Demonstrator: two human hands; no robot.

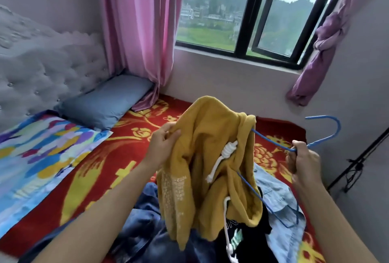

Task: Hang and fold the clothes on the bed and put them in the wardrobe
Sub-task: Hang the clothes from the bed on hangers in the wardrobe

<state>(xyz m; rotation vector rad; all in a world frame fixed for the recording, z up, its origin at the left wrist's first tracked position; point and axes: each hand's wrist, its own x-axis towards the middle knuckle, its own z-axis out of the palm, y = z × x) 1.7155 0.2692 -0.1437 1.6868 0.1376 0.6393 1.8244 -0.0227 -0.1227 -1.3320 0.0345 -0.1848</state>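
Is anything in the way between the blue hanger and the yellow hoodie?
Nothing visible. The right hand holds the blue hanger, whose arm already runs inside the yellow hoodie, which the left hand grips.

The hoodie (pixel 210 136) is showing mustard yellow with a white cord (pixel 228 150), the hanger (pixel 337 124) is showing blue, the blanket (pixel 126 147) is showing red with yellow flowers, and the curtain (pixel 136 31) is showing pink.

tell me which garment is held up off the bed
The mustard hoodie, gripped by the left hand, with the blue hanger in it. The navy garment, black garment and pale denim lie on the bed.
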